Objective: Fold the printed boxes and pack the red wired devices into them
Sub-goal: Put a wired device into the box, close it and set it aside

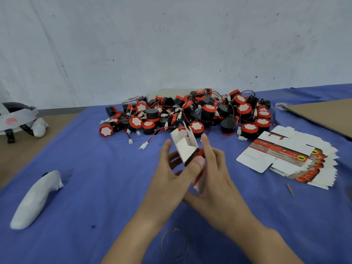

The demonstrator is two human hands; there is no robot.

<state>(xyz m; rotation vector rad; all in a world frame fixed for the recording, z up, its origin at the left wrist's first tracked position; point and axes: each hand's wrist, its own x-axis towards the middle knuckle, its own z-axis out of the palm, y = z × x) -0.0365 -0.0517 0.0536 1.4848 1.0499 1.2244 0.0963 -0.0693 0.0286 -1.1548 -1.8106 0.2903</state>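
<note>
I hold one printed box (185, 147) above the blue cloth at the centre, its white flaps open and pointing away from me. My left hand (169, 168) grips it from the left, thumb pressed on its near edge. My right hand (215, 172) holds it from the right, with the fingers beside and under it. Behind lies a heap of red and black wired devices (190, 113) with white connectors. A fanned stack of flat printed boxes (289, 159) lies at the right.
A white handheld controller (36, 199) lies on the blue cloth (95, 168) at the left. A white headset (17, 117) sits on the bare surface at far left. Brown cardboard (323, 115) covers the far right corner. A thin wire loop (171, 242) lies near me.
</note>
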